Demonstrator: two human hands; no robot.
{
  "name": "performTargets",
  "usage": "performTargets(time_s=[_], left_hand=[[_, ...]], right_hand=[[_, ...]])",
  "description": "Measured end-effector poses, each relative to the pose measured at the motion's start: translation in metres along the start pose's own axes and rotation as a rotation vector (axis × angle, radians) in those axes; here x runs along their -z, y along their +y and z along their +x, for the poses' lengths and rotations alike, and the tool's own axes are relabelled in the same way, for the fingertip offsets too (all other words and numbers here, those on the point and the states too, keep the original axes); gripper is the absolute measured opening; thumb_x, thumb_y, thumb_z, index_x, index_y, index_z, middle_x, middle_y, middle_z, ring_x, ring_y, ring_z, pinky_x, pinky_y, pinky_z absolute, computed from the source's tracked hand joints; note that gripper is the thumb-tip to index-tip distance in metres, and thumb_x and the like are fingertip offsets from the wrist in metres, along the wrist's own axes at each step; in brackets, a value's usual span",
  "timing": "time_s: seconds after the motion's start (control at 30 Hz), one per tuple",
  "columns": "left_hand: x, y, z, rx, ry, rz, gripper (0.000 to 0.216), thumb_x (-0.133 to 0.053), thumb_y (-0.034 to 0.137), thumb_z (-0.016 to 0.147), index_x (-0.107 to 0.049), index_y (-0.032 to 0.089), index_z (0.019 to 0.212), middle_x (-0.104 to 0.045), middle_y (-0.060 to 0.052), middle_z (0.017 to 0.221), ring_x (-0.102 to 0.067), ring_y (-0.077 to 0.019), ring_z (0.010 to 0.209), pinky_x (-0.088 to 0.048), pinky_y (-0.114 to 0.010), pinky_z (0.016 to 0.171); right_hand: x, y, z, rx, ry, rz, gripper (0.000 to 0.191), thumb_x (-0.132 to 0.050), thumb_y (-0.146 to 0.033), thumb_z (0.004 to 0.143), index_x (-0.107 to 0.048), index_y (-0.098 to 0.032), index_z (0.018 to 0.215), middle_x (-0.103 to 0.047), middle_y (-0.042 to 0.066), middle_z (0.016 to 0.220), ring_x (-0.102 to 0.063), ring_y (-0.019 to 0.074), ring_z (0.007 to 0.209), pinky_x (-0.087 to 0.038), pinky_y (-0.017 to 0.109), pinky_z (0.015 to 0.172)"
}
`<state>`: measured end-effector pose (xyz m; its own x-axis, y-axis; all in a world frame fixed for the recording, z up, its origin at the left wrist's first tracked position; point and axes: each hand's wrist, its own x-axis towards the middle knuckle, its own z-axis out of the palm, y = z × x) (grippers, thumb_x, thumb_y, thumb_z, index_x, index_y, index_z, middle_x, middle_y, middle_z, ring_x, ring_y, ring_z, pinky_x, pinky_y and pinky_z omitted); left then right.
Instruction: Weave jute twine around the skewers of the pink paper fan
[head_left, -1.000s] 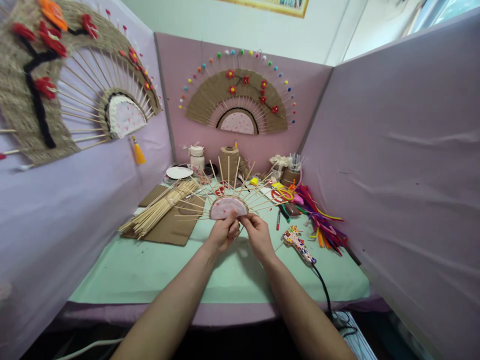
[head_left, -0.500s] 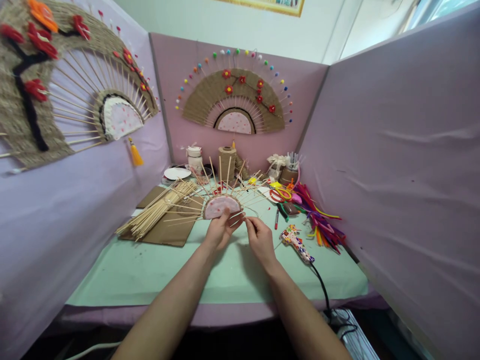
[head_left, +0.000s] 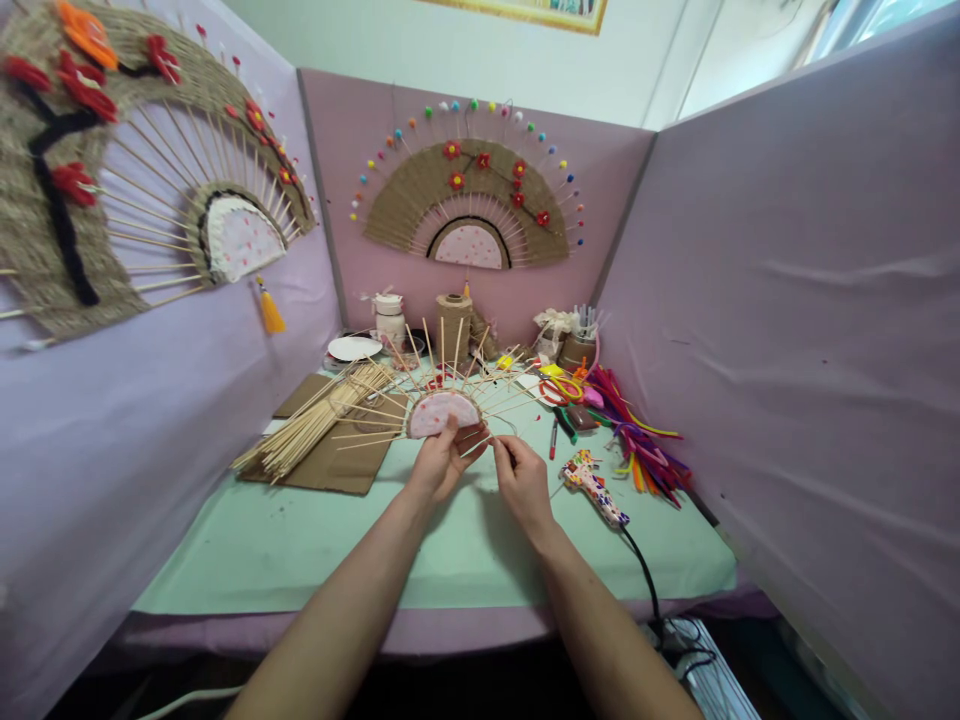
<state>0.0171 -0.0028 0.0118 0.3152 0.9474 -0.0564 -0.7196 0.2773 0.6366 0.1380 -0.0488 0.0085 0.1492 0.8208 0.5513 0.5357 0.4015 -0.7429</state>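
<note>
A small half-round fan frame (head_left: 442, 412) is raised over the table, its pink spotted centre edged with brown twine and thin wooden sticks fanning out from it. My left hand (head_left: 441, 462) grips it from below, thumb on the pink face and fingers behind. Just right of its lower corner, my right hand (head_left: 520, 478) is closed in a pinch on what looks like thin twine, though the fingertips hide most of it. A loop of thin cord shows near the right fingers.
Left lies a bundle of wooden sticks (head_left: 322, 420) on brown cardboard (head_left: 360, 470). A patterned glue gun (head_left: 596, 488) with a black cable lies right, near colourful pipe cleaners (head_left: 645, 440). A twine spool (head_left: 454, 325) stands behind. Finished fans (head_left: 480, 185) hang on the partitions.
Almost nothing differs. My right hand has shifted very slightly right, and the fan frame keeps its place in my left hand.
</note>
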Motion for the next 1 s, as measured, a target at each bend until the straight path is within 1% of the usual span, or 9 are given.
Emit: performTargets(time_s=[0.13,0.23,0.3,0.43,0.57,0.67,0.8,0.87,1.0], left_hand=[[0.0,0.0,0.0,-0.007,0.003,0.004,0.029,-0.068,0.037,0.071,-0.065,0.01,0.08,-0.07,-0.012,0.084,-0.065,-0.0197,0.083,-0.049,-0.036,0.084],[0.001,0.003,0.001,-0.005,0.019,0.01,0.028,-0.067,0.037,0.072,-0.065,0.01,0.081,-0.069,-0.013,0.085,-0.065,-0.0199,0.083,-0.049,-0.038,0.084],[0.003,0.005,0.002,-0.002,0.024,0.013,0.026,-0.066,0.036,0.074,-0.065,0.01,0.08,-0.069,-0.014,0.085,-0.064,-0.02,0.084,-0.049,-0.039,0.085],[0.005,0.01,0.003,0.029,0.012,0.029,0.024,-0.062,0.033,0.077,-0.065,0.01,0.08,-0.069,-0.014,0.087,-0.064,-0.0202,0.083,-0.049,-0.041,0.085],[0.005,0.015,0.001,0.095,-0.005,0.029,0.025,-0.059,0.033,0.079,-0.065,0.009,0.08,-0.069,-0.016,0.088,-0.064,-0.021,0.083,-0.049,-0.043,0.085],[0.005,0.018,-0.001,0.161,-0.007,0.008,0.025,-0.059,0.034,0.08,-0.064,0.01,0.079,-0.069,-0.015,0.087,-0.064,-0.0206,0.081,-0.049,-0.045,0.086],[0.005,0.022,-0.004,0.259,-0.059,-0.056,0.026,-0.058,0.035,0.08,-0.064,0.009,0.079,-0.068,-0.014,0.085,-0.064,-0.0199,0.08,-0.045,-0.047,0.09],[0.005,0.024,-0.005,0.308,-0.089,-0.085,0.029,-0.058,0.037,0.08,-0.064,0.009,0.083,-0.068,-0.014,0.085,-0.065,-0.0194,0.079,-0.044,-0.047,0.092],[-0.001,0.025,-0.011,0.375,-0.115,-0.134,0.033,-0.055,0.04,0.081,-0.064,0.009,0.087,-0.068,-0.013,0.083,-0.065,-0.019,0.078,-0.045,-0.046,0.091]], right_hand=[[0.006,-0.005,0.0,0.04,-0.037,-0.019,0.026,-0.04,-0.032,0.089,-0.062,-0.018,0.088,-0.065,0.006,0.083,-0.059,0.017,0.076,-0.044,0.028,0.071],[0.025,-0.008,0.006,0.056,-0.05,-0.077,0.025,-0.044,-0.034,0.088,-0.063,-0.019,0.086,-0.066,0.005,0.079,-0.058,0.0167,0.071,-0.044,0.027,0.068],[0.042,-0.006,0.014,0.072,-0.024,-0.126,0.023,-0.046,-0.034,0.087,-0.063,-0.019,0.085,-0.065,0.005,0.078,-0.058,0.0165,0.07,-0.044,0.027,0.068],[0.073,0.001,0.036,0.169,0.063,-0.197,0.019,-0.048,-0.032,0.086,-0.062,-0.018,0.086,-0.063,0.006,0.083,-0.057,0.0172,0.078,-0.043,0.029,0.074],[0.086,0.01,0.053,0.219,0.141,-0.213,0.018,-0.048,-0.031,0.086,-0.061,-0.019,0.084,-0.06,0.006,0.083,-0.055,0.0181,0.083,-0.043,0.031,0.078],[0.086,0.021,0.061,0.16,0.156,-0.146,0.02,-0.05,-0.034,0.084,-0.062,-0.018,0.081,-0.061,0.005,0.082,-0.055,0.0181,0.082,-0.043,0.032,0.078],[0.078,0.04,0.066,-0.032,0.084,0.053,0.027,-0.054,-0.041,0.079,-0.062,-0.015,0.081,-0.061,0.003,0.073,-0.052,0.0152,0.066,-0.042,0.027,0.063],[0.069,0.046,0.067,-0.103,0.053,0.101,0.029,-0.056,-0.043,0.076,-0.063,-0.014,0.079,-0.06,0.003,0.068,-0.05,0.014,0.061,-0.039,0.026,0.058],[0.038,0.044,0.069,-0.146,0.018,0.142,0.028,-0.062,-0.043,0.07,-0.062,-0.014,0.072,-0.061,0.002,0.064,-0.049,0.0129,0.057,-0.038,0.025,0.055]])
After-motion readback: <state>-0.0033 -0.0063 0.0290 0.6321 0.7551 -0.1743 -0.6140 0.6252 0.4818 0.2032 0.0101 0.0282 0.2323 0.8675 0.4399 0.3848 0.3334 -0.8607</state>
